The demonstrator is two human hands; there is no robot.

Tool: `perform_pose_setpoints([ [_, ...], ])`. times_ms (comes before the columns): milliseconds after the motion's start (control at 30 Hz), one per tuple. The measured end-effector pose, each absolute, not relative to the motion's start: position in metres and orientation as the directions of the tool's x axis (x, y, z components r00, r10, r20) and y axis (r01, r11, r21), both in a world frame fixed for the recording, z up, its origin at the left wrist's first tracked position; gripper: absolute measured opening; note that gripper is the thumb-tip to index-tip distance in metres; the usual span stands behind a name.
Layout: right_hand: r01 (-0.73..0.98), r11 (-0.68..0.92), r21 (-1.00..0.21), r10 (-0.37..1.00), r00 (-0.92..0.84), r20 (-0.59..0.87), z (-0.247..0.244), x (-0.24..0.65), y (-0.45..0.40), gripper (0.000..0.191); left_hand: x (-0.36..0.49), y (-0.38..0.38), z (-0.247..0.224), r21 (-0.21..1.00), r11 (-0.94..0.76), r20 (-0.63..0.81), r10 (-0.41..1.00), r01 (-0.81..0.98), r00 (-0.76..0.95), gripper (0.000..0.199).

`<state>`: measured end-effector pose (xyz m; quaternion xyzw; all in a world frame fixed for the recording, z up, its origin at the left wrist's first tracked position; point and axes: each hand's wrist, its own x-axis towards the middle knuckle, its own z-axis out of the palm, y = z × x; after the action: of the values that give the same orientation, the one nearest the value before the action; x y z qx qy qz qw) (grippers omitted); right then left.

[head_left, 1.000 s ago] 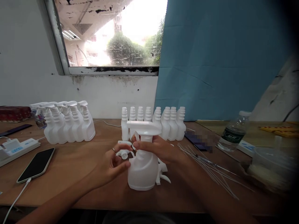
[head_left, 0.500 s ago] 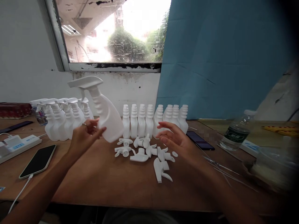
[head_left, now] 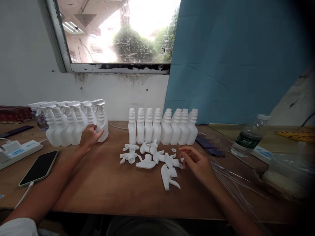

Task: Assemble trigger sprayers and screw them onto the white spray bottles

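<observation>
On the table point(head_left: 98, 183), a spray bottle point(head_left: 102, 119) is standing beside similar bottles point(head_left: 70, 127), the left hand point(head_left: 90, 136) touching it, whether gripping I cannot tell; near loose spray heads point(head_left: 145, 162), the right hand point(head_left: 197, 162) is hovering, its fingertips slightly apart

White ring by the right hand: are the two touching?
Apart: the head view shows a narrow strip of bare table between the white ring and the right hand.

Left hand point(head_left: 90, 135): forearm extended forward, thumb and fingers slightly parted. Right hand point(head_left: 194, 161): forearm angled inward, fingers loosely curled, thumb near index finger.
</observation>
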<state>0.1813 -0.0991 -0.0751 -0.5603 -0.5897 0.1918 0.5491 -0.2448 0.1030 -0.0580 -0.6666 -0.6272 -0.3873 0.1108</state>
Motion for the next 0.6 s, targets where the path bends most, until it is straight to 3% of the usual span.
perform_pose_setpoints([
  [200,0.805,0.181,-0.565,0.811,0.203,0.549,-0.089,0.193,-0.096,0.025,-0.25,0.109,-0.064,0.327,-0.114,0.632,0.764,0.938,-0.127,0.039],
  [367,0.87,0.119,-0.478,0.818,0.187,0.545,-0.093,0.2,-0.092,0.019,-0.246,0.101,-0.06,0.305,-0.019,0.571,0.804,0.952,-0.167,0.05],
  [600,0.897,0.126,-0.424,0.903,0.073,0.424,-0.095,0.201,-0.092,0.02,-0.24,0.084,-0.052,0.257,-0.062,0.545,0.834,0.964,-0.092,0.057],
])
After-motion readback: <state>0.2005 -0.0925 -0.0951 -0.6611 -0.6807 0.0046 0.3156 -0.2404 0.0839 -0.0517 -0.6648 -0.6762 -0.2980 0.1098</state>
